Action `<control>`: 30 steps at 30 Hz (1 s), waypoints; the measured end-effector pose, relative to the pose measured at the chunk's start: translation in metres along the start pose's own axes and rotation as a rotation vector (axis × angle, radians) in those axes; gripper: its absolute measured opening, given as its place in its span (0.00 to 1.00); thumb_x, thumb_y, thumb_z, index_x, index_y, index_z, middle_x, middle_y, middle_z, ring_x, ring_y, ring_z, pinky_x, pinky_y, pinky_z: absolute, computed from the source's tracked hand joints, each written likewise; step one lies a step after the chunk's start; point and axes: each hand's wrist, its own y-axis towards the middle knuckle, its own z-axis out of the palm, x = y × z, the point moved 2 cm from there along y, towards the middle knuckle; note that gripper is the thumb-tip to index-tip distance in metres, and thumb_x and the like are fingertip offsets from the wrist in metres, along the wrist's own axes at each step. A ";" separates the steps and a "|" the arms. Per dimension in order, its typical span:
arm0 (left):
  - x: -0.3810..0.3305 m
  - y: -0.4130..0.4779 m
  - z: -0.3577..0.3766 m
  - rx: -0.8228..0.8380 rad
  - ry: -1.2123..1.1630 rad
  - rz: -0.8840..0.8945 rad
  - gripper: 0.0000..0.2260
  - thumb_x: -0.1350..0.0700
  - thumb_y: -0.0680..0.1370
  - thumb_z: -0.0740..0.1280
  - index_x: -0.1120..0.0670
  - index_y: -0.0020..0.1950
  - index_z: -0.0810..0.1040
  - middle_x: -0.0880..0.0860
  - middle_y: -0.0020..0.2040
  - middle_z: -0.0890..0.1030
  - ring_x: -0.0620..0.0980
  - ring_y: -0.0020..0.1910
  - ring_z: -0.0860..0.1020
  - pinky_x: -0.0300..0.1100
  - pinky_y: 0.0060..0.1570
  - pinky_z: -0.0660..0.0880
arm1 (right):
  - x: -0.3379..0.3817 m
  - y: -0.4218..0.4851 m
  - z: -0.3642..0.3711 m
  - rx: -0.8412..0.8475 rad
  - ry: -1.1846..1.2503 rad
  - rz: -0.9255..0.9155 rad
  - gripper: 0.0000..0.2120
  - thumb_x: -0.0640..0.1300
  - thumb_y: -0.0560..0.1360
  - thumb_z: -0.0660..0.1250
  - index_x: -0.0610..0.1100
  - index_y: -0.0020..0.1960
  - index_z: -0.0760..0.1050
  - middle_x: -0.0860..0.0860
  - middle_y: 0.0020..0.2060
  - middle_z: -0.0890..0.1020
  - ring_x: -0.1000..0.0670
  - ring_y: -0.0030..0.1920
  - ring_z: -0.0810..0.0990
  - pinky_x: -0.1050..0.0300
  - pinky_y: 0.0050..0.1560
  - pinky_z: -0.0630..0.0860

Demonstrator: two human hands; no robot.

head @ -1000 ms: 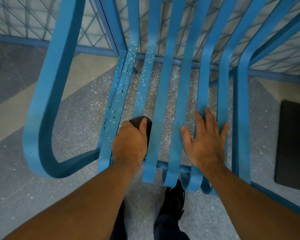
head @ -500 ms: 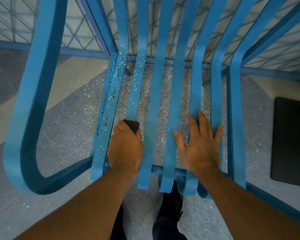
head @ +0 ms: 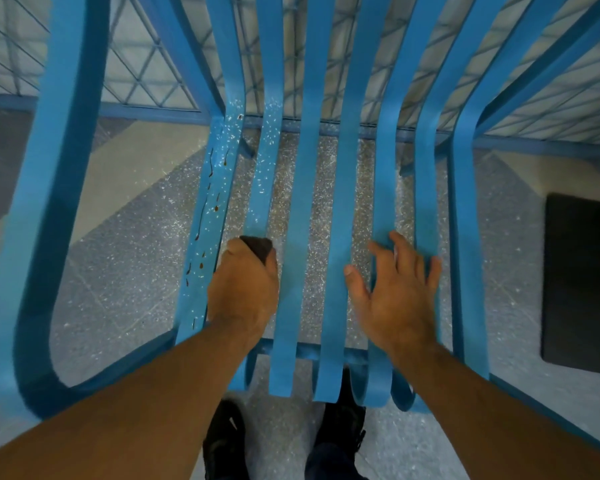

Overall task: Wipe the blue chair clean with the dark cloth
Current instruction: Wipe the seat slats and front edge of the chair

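A blue slatted metal chair (head: pixel 340 209) fills the view from above, its seat slats running away from me. My left hand (head: pixel 245 289) grips the dark cloth (head: pixel 257 247) and presses it onto the second slat from the left; only the cloth's front edge shows past my fingers. The leftmost slat (head: pixel 205 220) carries brown drips and white specks. White specks also dot the second slat further back. My right hand (head: pixel 395 289) rests on the right-hand slats with its fingers spread.
Speckled grey floor shows between the slats. The chair's left armrest loop (head: pixel 32 220) curves round at the left. A dark mat (head: pixel 582 282) lies on the floor at the right. A blue wire grid stands behind the chair. My black shoes (head: pixel 340 427) are under the seat's front edge.
My left hand with the cloth has slid a little toward me along the slat. My right hand's fingers have spread and lifted slightly. The view has shifted closer to the seat.
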 end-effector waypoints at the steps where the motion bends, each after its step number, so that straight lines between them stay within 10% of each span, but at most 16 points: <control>1: -0.002 0.005 0.000 0.020 -0.012 -0.040 0.19 0.40 0.79 0.59 0.56 0.55 0.70 0.49 0.40 0.75 0.50 0.38 0.74 0.40 0.29 0.67 | 0.000 0.011 -0.005 -0.053 0.042 0.016 0.27 0.62 0.78 0.53 0.42 0.63 0.73 0.42 0.65 0.73 0.40 0.67 0.69 0.30 0.69 0.58; 5: -0.021 0.034 0.001 0.006 -0.038 -0.135 0.24 0.33 0.78 0.53 0.54 0.47 0.70 0.47 0.34 0.72 0.50 0.34 0.73 0.41 0.29 0.66 | 0.001 0.060 -0.013 -0.030 0.012 0.022 0.30 0.63 0.78 0.54 0.42 0.68 0.69 0.43 0.69 0.69 0.40 0.71 0.63 0.30 0.69 0.56; 11: -0.026 0.038 0.008 -0.093 0.084 0.081 0.18 0.46 0.80 0.61 0.60 0.61 0.68 0.58 0.53 0.77 0.58 0.50 0.77 0.50 0.40 0.74 | 0.001 0.102 -0.002 0.086 -0.033 0.097 0.38 0.69 0.77 0.48 0.47 0.78 0.49 0.47 0.79 0.49 0.44 0.78 0.41 0.28 0.71 0.40; 19: -0.045 0.075 0.005 0.005 -0.055 -0.125 0.23 0.34 0.78 0.52 0.52 0.47 0.71 0.48 0.36 0.74 0.49 0.34 0.74 0.42 0.31 0.69 | 0.014 0.116 0.006 0.056 -0.061 0.169 0.42 0.72 0.75 0.44 0.46 0.79 0.48 0.47 0.79 0.48 0.44 0.78 0.41 0.25 0.68 0.37; 27: -0.051 0.088 0.012 -0.092 0.079 0.174 0.18 0.47 0.80 0.60 0.59 0.63 0.67 0.56 0.54 0.76 0.55 0.50 0.76 0.47 0.40 0.73 | 0.016 0.116 0.006 0.029 -0.099 0.164 0.41 0.72 0.76 0.44 0.44 0.78 0.50 0.44 0.78 0.51 0.43 0.78 0.44 0.24 0.69 0.40; 30: -0.052 0.092 0.010 -0.048 0.012 0.065 0.17 0.43 0.80 0.59 0.56 0.58 0.69 0.51 0.46 0.76 0.52 0.43 0.77 0.43 0.32 0.72 | 0.017 0.116 0.004 0.042 -0.094 0.166 0.41 0.72 0.76 0.44 0.44 0.78 0.49 0.44 0.79 0.51 0.43 0.78 0.44 0.24 0.69 0.41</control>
